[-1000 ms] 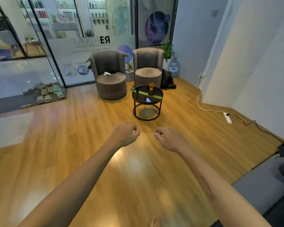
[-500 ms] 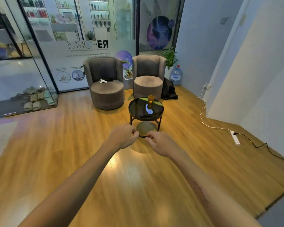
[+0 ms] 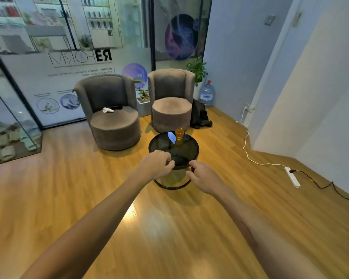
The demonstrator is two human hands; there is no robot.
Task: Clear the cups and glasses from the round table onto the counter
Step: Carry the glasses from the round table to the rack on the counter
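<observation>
- An orange glass (image 3: 179, 134) is standing upright at the far edge of the round black table (image 3: 161, 144), well beyond both of my hands and slightly to the right of the gap between them.
- A bright bluish reflection is lying on the dark tabletop just left of the glass.
- I am holding my left hand (image 3: 156, 167) out in front of the table's near rim, fingers loosely curled, gripping nothing.
- I am holding my right hand (image 3: 205, 179) out just beside it, fingers also loosely curled and empty; the two hands are apart, with the table's near edge showing between them.
- Whether either hand is touching the rim I cannot tell; they are overlapping it in the view.
- Beyond the table, two grey round armchairs are sitting side by side: the left armchair (image 3: 112, 111) is carrying a white object (image 3: 107, 110) and a dark flat one on its seat, and the right armchair (image 3: 171, 99) is standing directly behind the glass.
- Off to the right of my right hand, a white power strip (image 3: 292, 176) is lying on the wooden floor (image 3: 48, 178) with its cables trailing.
- A water jug (image 3: 207, 94) and a potted plant (image 3: 197, 70) are standing in the far corner.
</observation>
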